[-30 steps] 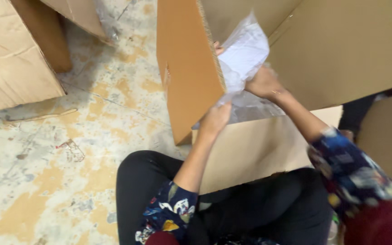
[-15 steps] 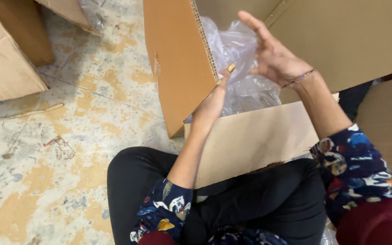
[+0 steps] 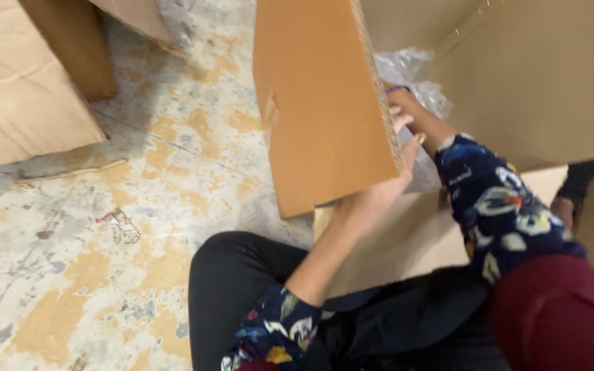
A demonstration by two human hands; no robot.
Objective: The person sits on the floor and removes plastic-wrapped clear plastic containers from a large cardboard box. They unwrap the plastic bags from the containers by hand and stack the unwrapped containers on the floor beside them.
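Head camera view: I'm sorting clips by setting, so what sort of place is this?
Probably a storeroom or packing area. The person sits on a worn, stained floor, the left hand on a large open cardboard box holding clear plastic wrap, more cardboard boxes nearby.

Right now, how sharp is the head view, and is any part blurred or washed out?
Head view: soft motion blur throughout; the left hand on the cardboard box flap is smeared, the right hand is half hidden in clear plastic. Even indoor light, faint shadow on the floor, no strong glare.
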